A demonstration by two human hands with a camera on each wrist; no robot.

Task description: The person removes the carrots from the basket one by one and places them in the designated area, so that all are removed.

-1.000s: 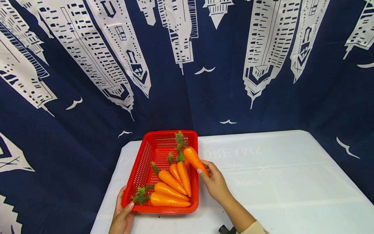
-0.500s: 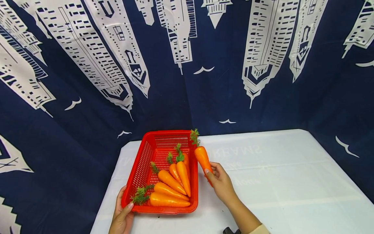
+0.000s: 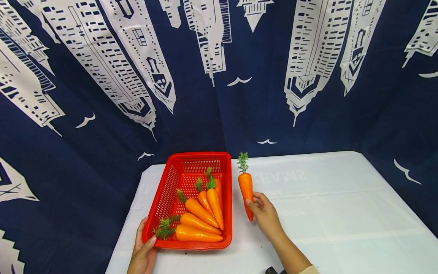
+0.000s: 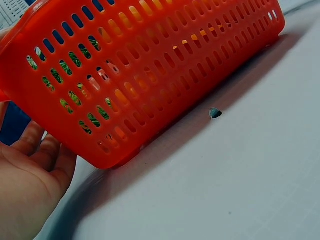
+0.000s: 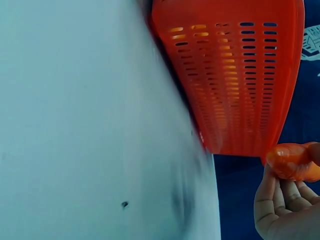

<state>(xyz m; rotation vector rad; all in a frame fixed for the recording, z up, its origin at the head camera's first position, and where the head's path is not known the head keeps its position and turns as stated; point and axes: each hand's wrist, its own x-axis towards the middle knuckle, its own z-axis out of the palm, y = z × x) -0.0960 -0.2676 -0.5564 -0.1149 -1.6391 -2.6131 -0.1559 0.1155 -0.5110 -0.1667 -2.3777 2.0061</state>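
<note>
In the head view, my right hand pinches an orange carrot by its lower part between thumb and fingers. The carrot stands nearly upright in that view, its green leafy top pointing to the back, just right of a red plastic basket. The right wrist view shows the carrot's tip in those fingers, close to the basket's wall. My left hand holds the basket's near left corner, thumb over the rim and fingers along the outside. Several more carrots with green tops lie inside the basket.
A white cloth covers the table. Behind it hangs a dark blue curtain printed with white buildings and birds. A black object shows at the lower edge beside my right forearm. A small dark speck lies near the basket.
My right hand has drawn the carrot out over the basket's right rim and moved it right, turning it more upright. The left hand and basket have stayed in place.
</note>
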